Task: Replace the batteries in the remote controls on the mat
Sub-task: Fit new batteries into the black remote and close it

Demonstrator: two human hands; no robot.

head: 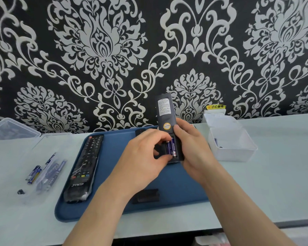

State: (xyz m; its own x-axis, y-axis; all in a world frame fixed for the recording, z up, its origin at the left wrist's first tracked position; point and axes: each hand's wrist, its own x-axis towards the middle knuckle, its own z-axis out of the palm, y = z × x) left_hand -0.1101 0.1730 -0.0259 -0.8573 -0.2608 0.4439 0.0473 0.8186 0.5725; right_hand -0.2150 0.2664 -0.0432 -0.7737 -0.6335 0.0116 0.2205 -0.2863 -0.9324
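My right hand (190,146) grips a dark remote (164,110), held back-side up and tilted above the blue mat (114,174). Its battery bay is open and shows two blue batteries (172,147) side by side. My left hand (144,157) pinches the left one of these batteries with thumb and fingers. A second black remote (85,167) lies face up on the left part of the mat. A black battery cover (146,195) lies on the mat near its front edge, partly behind my left forearm.
Loose batteries (33,174) and clear plastic packaging (52,173) lie on the table left of the mat. A clear lidded box (9,128) stands at the far left, a white open container (231,144) at the right. A small dark object (140,131) sits at the mat's back edge.
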